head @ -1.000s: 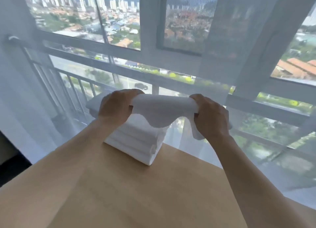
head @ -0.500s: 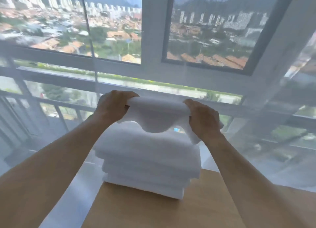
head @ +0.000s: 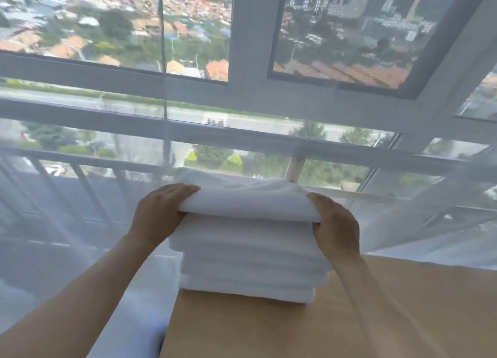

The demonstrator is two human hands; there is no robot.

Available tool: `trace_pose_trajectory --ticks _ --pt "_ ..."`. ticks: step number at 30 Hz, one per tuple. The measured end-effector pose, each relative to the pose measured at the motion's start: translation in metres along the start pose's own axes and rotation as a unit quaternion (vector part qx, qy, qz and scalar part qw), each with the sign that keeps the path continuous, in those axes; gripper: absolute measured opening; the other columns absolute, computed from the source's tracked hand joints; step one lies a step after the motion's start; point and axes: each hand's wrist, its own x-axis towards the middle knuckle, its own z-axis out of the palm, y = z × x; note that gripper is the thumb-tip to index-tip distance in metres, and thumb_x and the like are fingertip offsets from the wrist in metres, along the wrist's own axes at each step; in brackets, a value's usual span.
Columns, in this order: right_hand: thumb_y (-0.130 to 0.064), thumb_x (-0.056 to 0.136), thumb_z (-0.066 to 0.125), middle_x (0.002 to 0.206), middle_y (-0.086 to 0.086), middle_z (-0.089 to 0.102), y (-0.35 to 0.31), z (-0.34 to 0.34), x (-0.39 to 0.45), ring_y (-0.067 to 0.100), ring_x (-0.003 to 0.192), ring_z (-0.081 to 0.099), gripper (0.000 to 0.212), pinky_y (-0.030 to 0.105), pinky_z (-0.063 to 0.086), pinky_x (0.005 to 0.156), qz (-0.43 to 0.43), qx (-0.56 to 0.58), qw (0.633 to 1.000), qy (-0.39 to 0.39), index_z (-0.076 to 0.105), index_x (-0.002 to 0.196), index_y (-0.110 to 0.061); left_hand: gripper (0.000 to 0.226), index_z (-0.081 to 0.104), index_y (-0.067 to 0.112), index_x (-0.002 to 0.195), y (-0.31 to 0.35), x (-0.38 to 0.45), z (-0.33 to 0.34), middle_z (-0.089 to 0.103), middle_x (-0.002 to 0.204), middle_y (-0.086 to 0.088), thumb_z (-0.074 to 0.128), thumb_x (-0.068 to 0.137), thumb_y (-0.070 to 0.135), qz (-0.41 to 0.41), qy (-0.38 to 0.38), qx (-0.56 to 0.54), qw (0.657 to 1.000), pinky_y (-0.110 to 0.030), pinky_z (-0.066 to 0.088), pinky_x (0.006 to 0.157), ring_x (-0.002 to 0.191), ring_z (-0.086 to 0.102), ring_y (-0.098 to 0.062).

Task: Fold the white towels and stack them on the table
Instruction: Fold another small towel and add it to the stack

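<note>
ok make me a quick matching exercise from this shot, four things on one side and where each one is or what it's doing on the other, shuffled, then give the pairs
Things:
1. left hand
2. right hand
3. folded towel
4. towel stack

Places or states:
A. sits on the far corner of the wooden table
B. grips the right end of the top towel
C. held at both ends, right at the top of the pile
D. grips the left end of the top towel

Pairs: 1-D, 2-B, 3-C, 4-A
</note>
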Motion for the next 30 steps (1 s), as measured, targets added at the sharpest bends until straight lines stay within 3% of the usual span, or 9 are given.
trace_pose_trajectory --ticks 5,8,11,14,18,21,23,26,30 --pt "-0.005 0.082 0.062 0.103 -0.002 0.072 0.011 0.001 0.01 0.029 0.096 0.064 0.04 0.031 0.037 0.07 0.134 0.132 0.982 -0.017 0.068 0.116 -0.026 0.052 0.069 0.031 0.119 -0.014 0.009 0.0 0.072 0.112 0.002 0.083 0.072 0.014 -0.105 -0.055 -0.021 0.993 -0.044 0.052 0.081 0.109 0.064 -0.028" --pt "0.004 0.08 0.058 0.111 0.007 0.071 0.013 -0.008 0.022 0.036 0.102 0.063 0.046 0.035 0.04 0.075 0.096 0.091 0.991 -0.015 0.068 0.12 -0.018 0.041 0.073 0.029 0.112 -0.013 0.018 -0.007 0.076 0.104 0.001 0.076 0.076 0.009 -0.039 0.001 0.038 0.999 -0.041 0.053 0.067 0.096 0.07 -0.03" --pt "0.014 0.074 0.057 0.118 0.013 0.068 0.014 -0.024 0.035 0.037 0.104 0.064 0.056 0.044 0.05 0.08 0.061 0.082 0.99 0.094 0.066 0.123 -0.01 0.037 0.075 0.026 0.109 0.0 0.024 -0.019 0.077 0.1 0.001 0.064 0.076 0.014 -0.02 0.101 0.034 0.994 -0.039 0.054 0.063 0.091 0.072 -0.029" --pt "0.02 0.067 0.057 0.118 0.01 0.067 0.026 -0.031 0.022 0.025 0.103 0.059 0.063 0.036 0.05 0.077 0.029 0.087 0.982 0.165 0.066 0.122 -0.01 0.036 0.076 0.028 0.105 0.012 0.012 -0.024 0.077 0.096 0.0 0.066 0.073 0.017 -0.005 0.099 0.025 0.995 -0.038 0.054 0.062 0.086 0.072 -0.028" --pt "0.029 0.058 0.058 0.123 0.012 0.067 0.051 -0.02 -0.033 0.032 0.111 0.064 0.072 0.032 0.047 0.088 -0.017 0.064 0.996 0.053 0.068 0.121 -0.005 0.04 0.076 0.039 0.109 0.008 -0.022 -0.017 0.075 0.112 0.01 0.08 0.078 0.014 -0.077 -0.051 -0.005 0.996 -0.041 0.052 0.07 0.094 0.073 -0.027" --pt "0.023 0.069 0.061 0.125 0.01 0.062 0.054 -0.015 -0.053 0.029 0.118 0.056 0.063 0.026 0.039 0.1 0.03 0.113 0.993 0.013 0.069 0.122 -0.012 0.048 0.071 0.032 0.119 0.004 -0.032 -0.015 0.069 0.126 0.008 0.086 0.075 0.022 -0.136 -0.04 -0.056 0.988 -0.046 0.054 0.081 0.104 0.07 -0.029" --pt "0.015 0.077 0.064 0.12 0.005 0.059 0.053 -0.019 -0.051 0.02 0.113 0.054 0.057 0.02 0.037 0.094 0.097 0.178 0.979 0.016 0.069 0.122 -0.02 0.058 0.065 0.024 0.125 0.005 -0.03 -0.015 0.072 0.115 0.001 0.089 0.072 0.028 -0.208 -0.009 -0.116 0.971 -0.043 0.052 0.081 0.092 0.07 -0.028" --pt "0.005 0.087 0.061 0.105 -0.001 0.067 0.052 -0.031 -0.039 0.019 0.095 0.063 0.047 0.033 0.051 0.077 0.236 0.376 0.895 -0.036 0.066 0.117 -0.032 0.058 0.057 0.022 0.121 0.009 -0.021 -0.021 0.069 0.107 0.006 0.088 0.074 0.037 -0.356 -0.023 -0.275 0.893 -0.032 0.051 0.068 0.075 0.071 -0.015" --pt "0.011 0.093 0.048 0.11 0.019 0.073 0.058 -0.041 -0.023 0.034 0.097 0.072 0.037 0.044 0.061 0.084 0.369 0.622 0.682 -0.107 0.064 0.122 -0.004 0.046 0.06 0.002 0.125 0.006 -0.012 -0.023 0.074 0.111 -0.018 0.064 0.095 0.036 -0.412 -0.098 -0.578 0.697 -0.033 0.062 0.071 0.097 0.074 -0.03"
